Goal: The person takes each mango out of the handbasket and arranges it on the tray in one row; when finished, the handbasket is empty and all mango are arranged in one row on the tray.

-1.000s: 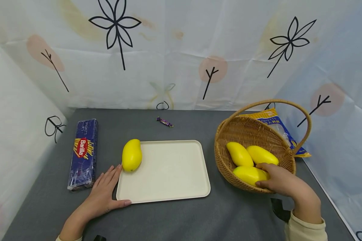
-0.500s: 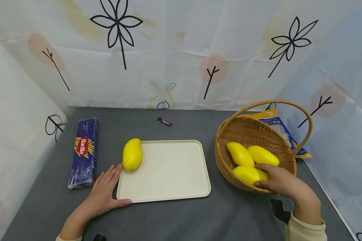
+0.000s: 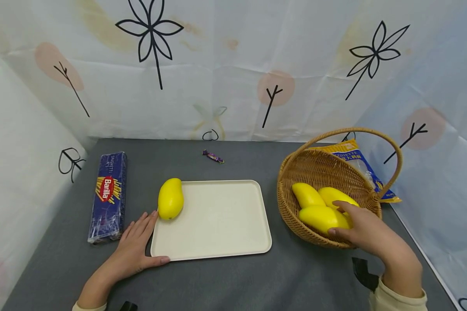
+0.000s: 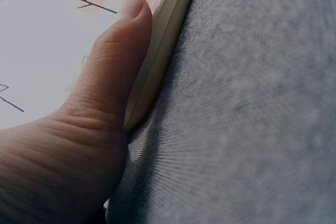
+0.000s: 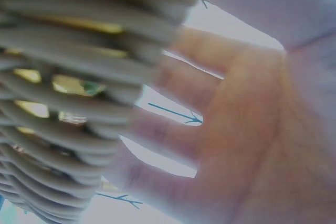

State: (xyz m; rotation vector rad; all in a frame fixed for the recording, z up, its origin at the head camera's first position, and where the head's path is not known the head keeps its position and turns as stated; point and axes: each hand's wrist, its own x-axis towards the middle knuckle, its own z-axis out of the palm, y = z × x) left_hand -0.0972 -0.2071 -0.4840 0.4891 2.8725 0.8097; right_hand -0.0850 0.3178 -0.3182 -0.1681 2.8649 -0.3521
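Observation:
At the lower left corner of the cream tray (image 3: 222, 220), my left hand (image 3: 134, 246) lies with fingers straight and spread. Its thumb (image 4: 123, 45) rests along the tray's near edge in the left wrist view. One yellow mango (image 3: 170, 199) sits at the tray's upper left corner, close to my fingertips. On the right, my right hand (image 3: 369, 231) reaches into the wicker basket (image 3: 331, 166) and grips the front mango (image 3: 319, 218) by its right end. Two more mangoes, a left one (image 3: 306, 194) and a right one (image 3: 336, 196), lie behind it. The basket's weave (image 5: 68, 77) hides my right fingertips in the right wrist view.
A blue spaghetti pack (image 3: 107, 196) lies left of the tray. Beyond the tray is a small purple-wrapped candy (image 3: 212, 157). Partly hidden behind the basket stands a yellow and blue bag (image 3: 367, 172). The basket's tall handle (image 3: 352, 130) arches above its opening.
My right hand has shifted slightly up and right, and the front mango has risen a little, now covering more of the mangoes behind. My left hand stays at the tray corner.

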